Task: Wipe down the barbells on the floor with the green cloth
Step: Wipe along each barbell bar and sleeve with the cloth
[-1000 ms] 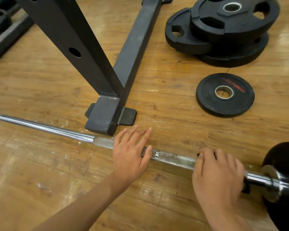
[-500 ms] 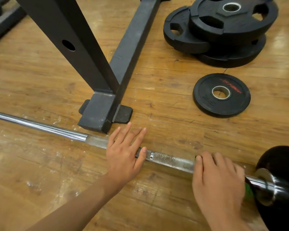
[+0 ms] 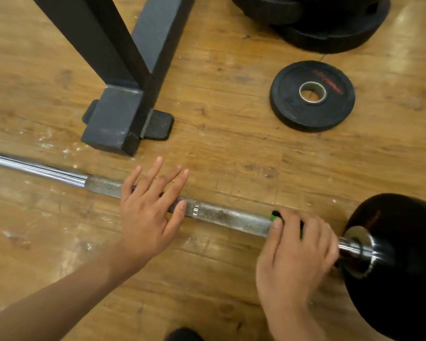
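A steel barbell (image 3: 231, 216) lies across the wooden floor, running from the left edge down to a black plate (image 3: 403, 267) on its right end. My left hand (image 3: 150, 207) rests flat on the knurled shaft with its fingers spread and straight. My right hand (image 3: 295, 252) grips the shaft close to the collar, wrapped over the green cloth (image 3: 276, 216). Only a small green and black edge of the cloth shows past my fingers.
A black rack foot (image 3: 116, 121) with its upright and floor beam stands just behind the bar at centre left. A small black plate (image 3: 312, 97) lies flat at the right. Larger stacked plates (image 3: 330, 28) sit at the top right.
The view has drawn closer to the bar. My right hand holds its spot near the collar, and more of the green cloth's edge now shows. My left hand stays flat on the shaft.
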A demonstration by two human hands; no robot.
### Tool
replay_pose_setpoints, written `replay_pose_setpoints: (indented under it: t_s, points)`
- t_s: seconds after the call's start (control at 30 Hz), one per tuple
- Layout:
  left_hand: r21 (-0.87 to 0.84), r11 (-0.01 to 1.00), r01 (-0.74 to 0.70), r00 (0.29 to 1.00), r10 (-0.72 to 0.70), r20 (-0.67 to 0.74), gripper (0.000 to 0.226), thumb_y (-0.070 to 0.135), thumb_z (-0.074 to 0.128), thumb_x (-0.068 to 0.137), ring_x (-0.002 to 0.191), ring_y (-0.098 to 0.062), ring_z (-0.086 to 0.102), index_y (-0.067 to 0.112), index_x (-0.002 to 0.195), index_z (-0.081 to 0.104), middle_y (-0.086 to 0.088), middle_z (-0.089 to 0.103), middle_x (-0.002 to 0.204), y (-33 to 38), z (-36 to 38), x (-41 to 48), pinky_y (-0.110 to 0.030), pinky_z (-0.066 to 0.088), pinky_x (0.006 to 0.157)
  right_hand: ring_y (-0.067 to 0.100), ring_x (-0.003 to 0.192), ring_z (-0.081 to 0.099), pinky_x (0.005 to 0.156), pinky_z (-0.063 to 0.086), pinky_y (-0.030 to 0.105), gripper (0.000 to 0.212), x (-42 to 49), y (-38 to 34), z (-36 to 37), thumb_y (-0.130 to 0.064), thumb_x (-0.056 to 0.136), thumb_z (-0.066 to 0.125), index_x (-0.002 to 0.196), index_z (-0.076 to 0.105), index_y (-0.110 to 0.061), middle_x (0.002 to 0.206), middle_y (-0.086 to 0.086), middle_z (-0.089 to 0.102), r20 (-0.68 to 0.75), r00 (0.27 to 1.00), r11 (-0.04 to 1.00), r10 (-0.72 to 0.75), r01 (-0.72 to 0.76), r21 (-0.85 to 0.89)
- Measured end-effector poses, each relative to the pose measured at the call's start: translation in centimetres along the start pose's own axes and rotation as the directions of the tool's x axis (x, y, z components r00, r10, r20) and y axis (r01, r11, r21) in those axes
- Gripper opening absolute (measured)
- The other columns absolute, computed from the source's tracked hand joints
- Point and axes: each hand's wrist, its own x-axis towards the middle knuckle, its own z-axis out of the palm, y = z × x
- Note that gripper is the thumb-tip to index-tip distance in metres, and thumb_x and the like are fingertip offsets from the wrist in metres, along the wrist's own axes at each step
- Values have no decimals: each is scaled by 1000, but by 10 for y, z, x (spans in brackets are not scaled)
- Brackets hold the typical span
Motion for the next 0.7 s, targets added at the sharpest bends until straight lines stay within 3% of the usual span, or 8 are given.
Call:
replay_pose_setpoints:
  t_s: [0.13,0.27,0.33,0.4,0.5,0.57,0.7]
  points:
    - [-8,1000,-12,997,13,71,50,38,34,110,151,-30,41,14,145,61,-4,63,146,2,-13,-16,-58,31,119,28,100,57,108,37,45,22,-20,-75,22,-24,97,55,111,71,-20,101,4,64,79,971,969,-228,218,118]
    - [-34,999,-22,993,26,118,50,37,34,110,153,-32,38,14,148,58,-5,59,150,4,-23,-33,-59,30,119,30,107,60,106,38,42,32,-35,-48,11,-20,96,67,129,68,-20,114,6,66,139,912,921,-385,371,117]
    - [-51,999,-20,994,25,111,49,35,36,108,152,-33,39,14,146,59,-6,58,150,6,-26,-43,-59,29,118,34,109,60,108,36,44,30,-42,-9,-1,-22,99,60,127,69,-17,115,9,66,89,949,952,-301,294,82]
    - [-66,998,-17,996,23,88,50,34,36,107,150,-35,41,13,144,61,-7,59,149,9,-28,-51,-60,29,116,35,111,59,115,30,46,31,-46,15,-9,-22,103,49,123,71,-13,113,11,66,26,998,997,-65,64,50]
    - [-53,999,-11,998,15,63,51,33,33,105,148,-38,44,13,141,64,-10,59,148,13,-28,-63,-62,29,113,32,118,59,125,17,44,31,-55,-9,-5,-18,100,47,114,75,-14,113,8,69,-27,985,982,168,-164,90]
    - [-33,999,-27,998,29,50,52,35,30,106,147,-38,44,14,140,65,-12,60,147,15,-28,-69,-60,29,112,28,109,63,126,17,45,30,-57,-42,1,-21,96,48,107,75,-19,107,3,70,52,994,986,99,-105,131]
    - [-40,998,-39,997,42,66,53,37,28,108,147,-37,44,17,140,65,-11,60,147,12,-31,-73,-60,31,110,22,93,63,127,21,45,29,-58,-81,4,-27,93,46,103,73,-23,96,-2,68,234,953,973,-192,154,171]
